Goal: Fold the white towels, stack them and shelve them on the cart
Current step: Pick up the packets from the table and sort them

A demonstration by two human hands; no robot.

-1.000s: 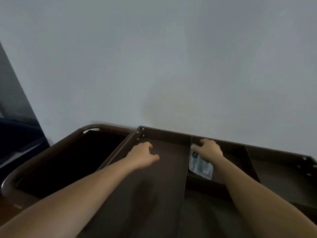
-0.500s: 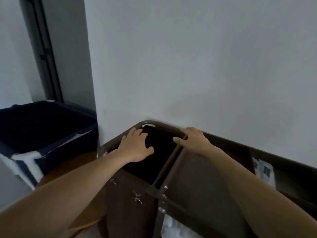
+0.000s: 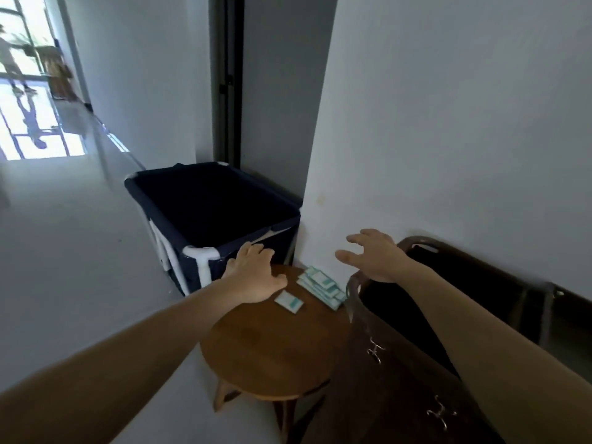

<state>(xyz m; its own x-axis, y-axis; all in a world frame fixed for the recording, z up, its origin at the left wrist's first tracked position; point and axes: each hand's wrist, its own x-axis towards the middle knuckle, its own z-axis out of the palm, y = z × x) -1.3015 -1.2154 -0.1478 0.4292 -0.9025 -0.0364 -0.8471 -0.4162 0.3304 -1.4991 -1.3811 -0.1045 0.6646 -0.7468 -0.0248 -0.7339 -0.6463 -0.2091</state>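
Note:
The dark brown cart (image 3: 378, 373) fills the lower right, its fabric bag end facing me. My right hand (image 3: 374, 256) hovers above the cart's curved end rail with fingers spread, holding nothing. My left hand (image 3: 253, 275) reaches out over the far edge of a round wooden stool (image 3: 272, 350), fingers loose and empty, close to the corner of a navy laundry bin (image 3: 211, 209). No white towel is in view.
Several small white-and-teal packets (image 3: 322, 285) lie on the stool's far side, one packet (image 3: 289, 302) apart from the pile. A white wall stands behind the cart. A long hallway with a pale floor runs off to the left, with a person far away.
My view has swung left from the cart's top to the stool and navy bin. Both hands have lifted off the cart rail; the left now reaches over the stool.

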